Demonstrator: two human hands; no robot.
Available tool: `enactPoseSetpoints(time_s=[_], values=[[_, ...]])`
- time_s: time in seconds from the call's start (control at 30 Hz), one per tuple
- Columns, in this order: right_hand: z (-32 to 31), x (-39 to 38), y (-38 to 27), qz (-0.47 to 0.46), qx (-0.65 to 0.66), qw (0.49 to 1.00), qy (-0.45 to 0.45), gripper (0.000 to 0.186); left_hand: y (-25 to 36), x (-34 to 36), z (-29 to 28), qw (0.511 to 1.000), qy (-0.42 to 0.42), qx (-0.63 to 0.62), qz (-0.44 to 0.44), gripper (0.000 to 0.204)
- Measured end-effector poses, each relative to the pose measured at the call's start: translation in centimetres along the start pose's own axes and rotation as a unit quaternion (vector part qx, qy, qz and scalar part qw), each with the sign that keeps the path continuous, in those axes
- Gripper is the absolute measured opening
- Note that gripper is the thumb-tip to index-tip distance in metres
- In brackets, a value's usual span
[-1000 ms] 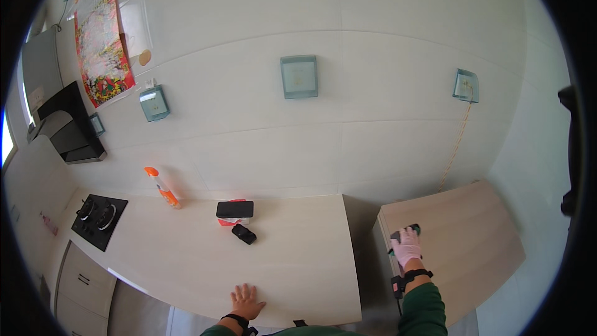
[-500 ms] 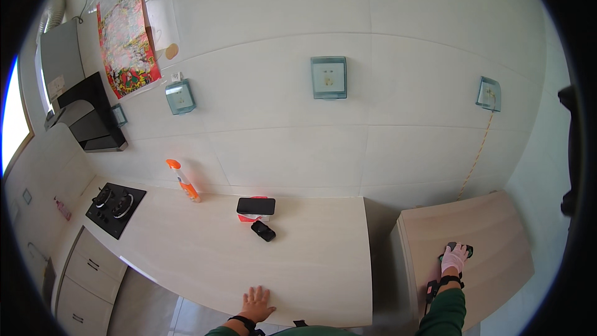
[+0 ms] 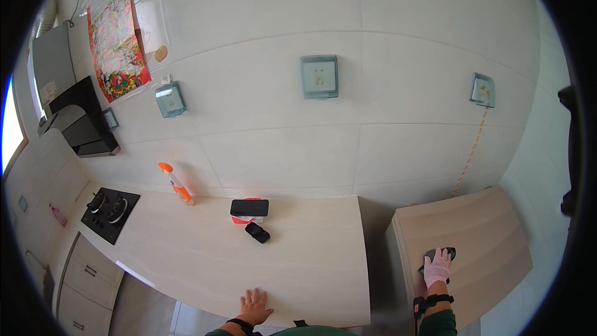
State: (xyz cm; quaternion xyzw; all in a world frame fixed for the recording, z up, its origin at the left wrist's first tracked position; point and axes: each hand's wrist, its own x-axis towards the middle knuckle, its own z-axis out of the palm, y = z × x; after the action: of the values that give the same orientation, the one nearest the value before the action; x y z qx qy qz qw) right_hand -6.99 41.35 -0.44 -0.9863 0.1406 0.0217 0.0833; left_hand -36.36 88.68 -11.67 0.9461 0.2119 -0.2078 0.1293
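My right hand (image 3: 438,266), in a pink glove, presses a dark cloth (image 3: 453,251) onto the wood-toned top (image 3: 482,249) of a separate unit at the right. The cloth, black with some green, pokes out around the fingers; most of it is hidden beneath the palm. My bare left hand (image 3: 254,307) lies flat on the front edge of the pale countertop (image 3: 305,255), fingers spread, holding nothing. Dark straps circle both wrists.
On the counter stand an orange-and-white spray bottle (image 3: 176,184), a black phone (image 3: 249,208) on a red-and-white pack, and a small black object (image 3: 257,233). A gas hob (image 3: 111,214) sits at far left. A dark gap (image 3: 378,236) separates counter and unit.
My right hand has slid left and slightly nearer across the top with the cloth under it. My left hand stays flat on the counter. The view has shifted slightly.
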Motion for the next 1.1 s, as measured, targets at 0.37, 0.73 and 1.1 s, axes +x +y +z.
enactPoseSetpoints(time_s=[0.37, 0.73, 1.1], values=[[0.0, 2.5, -3.2, -0.041, -0.016, 0.999, -0.01, 0.062, 0.4, -0.4, -0.3, 1.0, -0.001, 0.013, 0.0, 0.092], [0.4, 9.8, -7.9, -0.074, -0.031, 0.997, -0.019, 0.06, 0.3, -0.6, -0.1, 1.0, -0.011, 0.002, -0.016, 0.093], [0.2, 14.9, -12.2, -0.106, -0.028, 0.994, -0.005, 0.056, 0.6, -0.5, -0.3, 0.999, -0.032, 0.021, -0.034, 0.094]])
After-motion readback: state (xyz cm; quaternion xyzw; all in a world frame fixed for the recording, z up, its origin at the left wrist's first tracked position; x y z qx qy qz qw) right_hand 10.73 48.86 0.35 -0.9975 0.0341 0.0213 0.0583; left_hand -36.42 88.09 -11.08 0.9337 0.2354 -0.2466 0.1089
